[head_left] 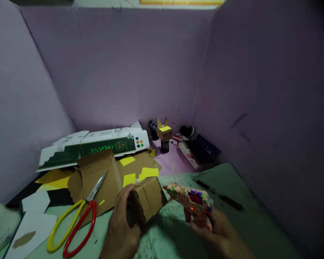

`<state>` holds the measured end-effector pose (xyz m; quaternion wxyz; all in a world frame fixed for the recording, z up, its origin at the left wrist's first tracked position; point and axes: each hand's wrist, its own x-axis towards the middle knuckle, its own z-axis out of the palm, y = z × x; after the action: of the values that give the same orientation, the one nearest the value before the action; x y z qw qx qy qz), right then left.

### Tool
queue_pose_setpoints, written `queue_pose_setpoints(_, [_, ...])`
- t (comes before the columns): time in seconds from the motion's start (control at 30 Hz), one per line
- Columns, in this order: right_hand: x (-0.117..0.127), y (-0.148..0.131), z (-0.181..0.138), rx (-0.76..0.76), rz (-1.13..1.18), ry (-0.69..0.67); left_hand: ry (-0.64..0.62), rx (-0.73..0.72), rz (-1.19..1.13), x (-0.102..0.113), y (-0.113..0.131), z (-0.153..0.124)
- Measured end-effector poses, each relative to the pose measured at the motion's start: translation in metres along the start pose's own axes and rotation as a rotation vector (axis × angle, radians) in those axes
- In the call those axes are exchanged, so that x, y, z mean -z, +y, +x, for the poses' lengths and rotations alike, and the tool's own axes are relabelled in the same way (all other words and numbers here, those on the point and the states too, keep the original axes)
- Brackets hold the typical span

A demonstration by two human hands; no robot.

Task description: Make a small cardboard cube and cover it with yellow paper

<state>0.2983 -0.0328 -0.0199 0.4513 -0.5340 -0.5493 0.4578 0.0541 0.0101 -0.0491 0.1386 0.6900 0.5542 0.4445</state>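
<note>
My left hand [124, 223] is closed around a small brown cardboard box [151, 198], tilted just above the green cloth. In my right hand [216, 230] is a hot glue gun [189, 198] with a flowery pattern and a small red light. Its nozzle points left, close to the right side of the box; whether the tip touches cannot be made out. Left of my left hand lie large scissors [83, 212] with one yellow and one red handle, their blades resting on a flat cardboard sheet [99, 172].
Yellow paper pieces [149, 172] lie behind the box. A green-and-white carton [105, 145] stretches along the back left. A small cardboard head with pointed ears [164, 133] sits on a dark cylinder. A black pen-like tool [229, 201] lies at right, and a white pot [1, 226] stands front left.
</note>
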Motion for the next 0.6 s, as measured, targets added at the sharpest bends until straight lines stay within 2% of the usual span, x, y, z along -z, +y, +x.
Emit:
queue_pose_setpoints(0.1, [0.002,-0.002,0.0,0.003,-0.011,0.014,0.026,0.058,-0.016,-0.002,0.003,-0.001])
queue_pose_setpoints(0.2, [-0.002,-0.008,-0.001,-0.028,0.043,-0.01,0.044,0.053,-0.029,-0.003,0.006,-0.001])
queue_pose_setpoints(0.3, [-0.008,-0.013,-0.003,-0.037,0.105,-0.056,0.068,0.005,-0.041,-0.002,0.006,0.0])
queue_pose_setpoints(0.43, [-0.012,-0.015,-0.004,-0.03,0.215,-0.014,0.076,-0.101,-0.017,-0.002,0.004,-0.002])
queue_pose_setpoints(0.6, [-0.008,-0.014,-0.004,0.003,0.138,-0.009,0.079,-0.154,-0.002,-0.002,0.003,-0.003])
